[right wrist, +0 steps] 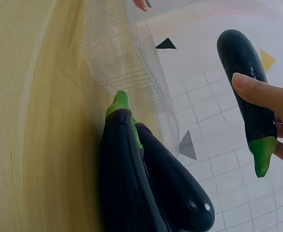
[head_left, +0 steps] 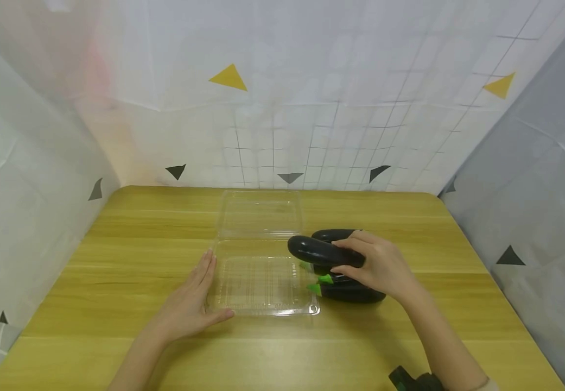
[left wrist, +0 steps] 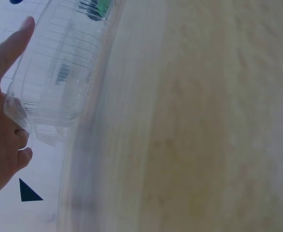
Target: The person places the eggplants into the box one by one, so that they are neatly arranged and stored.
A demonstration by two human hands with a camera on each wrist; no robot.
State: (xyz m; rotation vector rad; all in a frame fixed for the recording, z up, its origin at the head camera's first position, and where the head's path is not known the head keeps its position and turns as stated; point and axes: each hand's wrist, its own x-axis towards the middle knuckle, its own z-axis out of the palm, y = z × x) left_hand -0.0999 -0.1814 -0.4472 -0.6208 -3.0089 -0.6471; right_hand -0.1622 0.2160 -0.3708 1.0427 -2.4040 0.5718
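My right hand (head_left: pixel 380 266) grips a dark purple eggplant (head_left: pixel 313 250) around its middle, thumb on one side. The held eggplant is raised over the right edge of a clear plastic clamshell container (head_left: pixel 258 282), its green stem end (right wrist: pixel 263 154) pointing down in the right wrist view. Below that hand, several more eggplants (head_left: pixel 353 293) lie on the table at the container's right side, green stems toward it. My left hand (head_left: pixel 189 307) rests along the container's left side with fingers straight and thumb (left wrist: pixel 23 36) at the front corner. No eggplant shows inside the container.
The container's transparent lid (head_left: pixel 261 214) lies folded back toward the rear of the wooden table (head_left: pixel 131 260). White sheets (head_left: pixel 282 141) with triangle marks stand behind and at both sides. A black device (head_left: pixel 416 380) shows by the right forearm.
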